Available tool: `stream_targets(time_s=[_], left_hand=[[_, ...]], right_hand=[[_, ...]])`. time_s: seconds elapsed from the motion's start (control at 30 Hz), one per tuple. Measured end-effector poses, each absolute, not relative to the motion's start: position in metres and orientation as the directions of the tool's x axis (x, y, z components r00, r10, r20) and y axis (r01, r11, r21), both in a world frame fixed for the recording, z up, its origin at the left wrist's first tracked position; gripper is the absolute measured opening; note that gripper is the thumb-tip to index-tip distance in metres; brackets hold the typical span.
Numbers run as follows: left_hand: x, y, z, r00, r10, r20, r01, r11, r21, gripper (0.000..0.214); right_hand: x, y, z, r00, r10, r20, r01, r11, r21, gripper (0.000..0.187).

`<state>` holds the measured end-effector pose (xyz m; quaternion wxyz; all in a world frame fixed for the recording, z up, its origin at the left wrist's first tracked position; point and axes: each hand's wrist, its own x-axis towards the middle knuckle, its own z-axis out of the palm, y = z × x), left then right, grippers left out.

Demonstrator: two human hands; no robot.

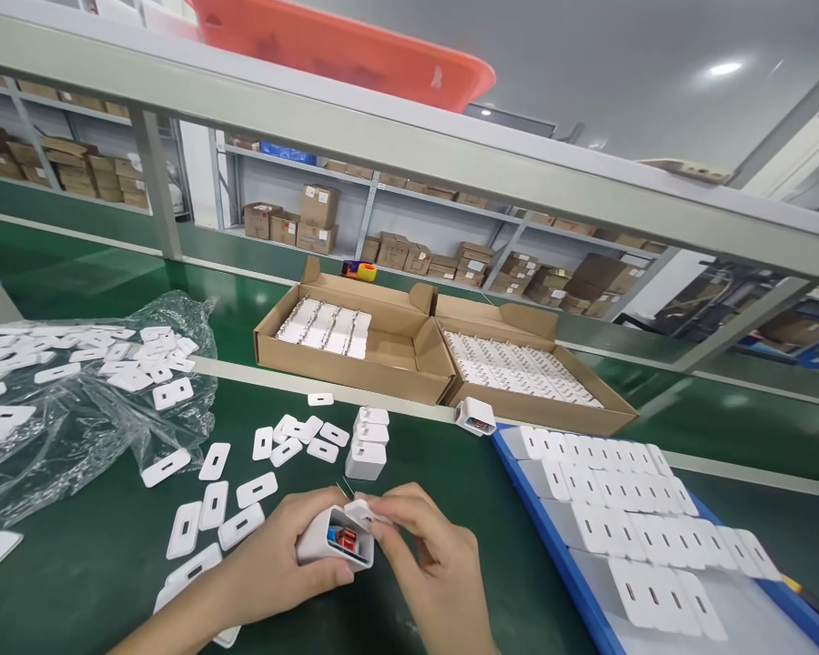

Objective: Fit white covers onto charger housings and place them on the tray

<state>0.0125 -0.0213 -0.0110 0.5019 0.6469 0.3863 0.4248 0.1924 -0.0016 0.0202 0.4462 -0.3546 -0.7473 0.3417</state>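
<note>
Head view: small labels show on the cardboard boxes on the rear shelf; print too small to read. The left hand is wrapped around a white housing, its open end facing the wearer, red and blue parts visible inside. The right hand pinches a white end cap at the upper edge of that opening; contact between cap and housing cannot be confirmed. Both items sit between the hands, above the green counter, left of the blue tray.
</note>
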Motion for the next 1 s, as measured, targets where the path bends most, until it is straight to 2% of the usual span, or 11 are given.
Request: stream_targets(time_s=[0.07, 0.17, 0.37, 0.47, 0.53, 0.63, 0.77, 0.9, 1.0], left_hand=[[0.013, -0.022, -0.015, 0.321, 0.934, 0.159, 0.098, -0.199, 0.975, 0.038], [0.014, -0.023, -0.018, 0.313, 0.937, 0.153, 0.082, -0.187, 0.979, 0.028], [0.014, -0.027, -0.017, 0.288, 0.945, 0.157, 0.054, -0.179, 0.982, 0.025], [0.012, -0.027, -0.018, 0.285, 0.944, 0.165, 0.045, -0.186, 0.982, 0.025], [0.011, -0.027, -0.018, 0.288, 0.943, 0.168, 0.049, -0.19, 0.981, 0.027], [0.01, -0.026, -0.019, 0.271, 0.938, 0.216, 0.045, -0.237, 0.97, 0.038], [0.014, -0.026, -0.018, 0.254, 0.926, 0.281, -0.009, -0.288, 0.958, 0.059], [0.02, -0.028, -0.021, 0.162, 0.936, 0.313, -0.005, -0.317, 0.949, 0.047], [0.021, -0.029, -0.023, 0.103, 0.91, 0.401, 0.056, -0.408, 0.911, 0.041]], right_hand=[[0.189, -0.004, 0.019, -0.334, 0.777, 0.534, 0.265, 0.621, -0.738, 0.021], [0.184, -0.008, 0.016, -0.328, 0.721, 0.611, 0.277, 0.691, -0.667, 0.03], [0.178, -0.012, 0.006, -0.387, 0.683, 0.619, 0.215, 0.72, -0.66, 0.045], [0.178, -0.013, -0.003, -0.343, 0.708, 0.618, 0.239, 0.702, -0.671, 0.037], [0.177, -0.013, -0.008, -0.304, 0.764, 0.569, 0.216, 0.637, -0.74, 0.027], [0.176, -0.011, -0.008, -0.315, 0.877, 0.364, 0.11, 0.414, -0.903, 0.013], [0.174, -0.008, -0.003, -0.363, 0.918, 0.16, -0.01, 0.168, -0.986, 0.023], [0.173, -0.007, 0.001, -0.445, 0.894, 0.047, -0.013, 0.046, -0.999, 0.029], [0.171, -0.008, -0.001, -0.48, 0.877, -0.029, -0.083, -0.079, -0.993, 0.04]])
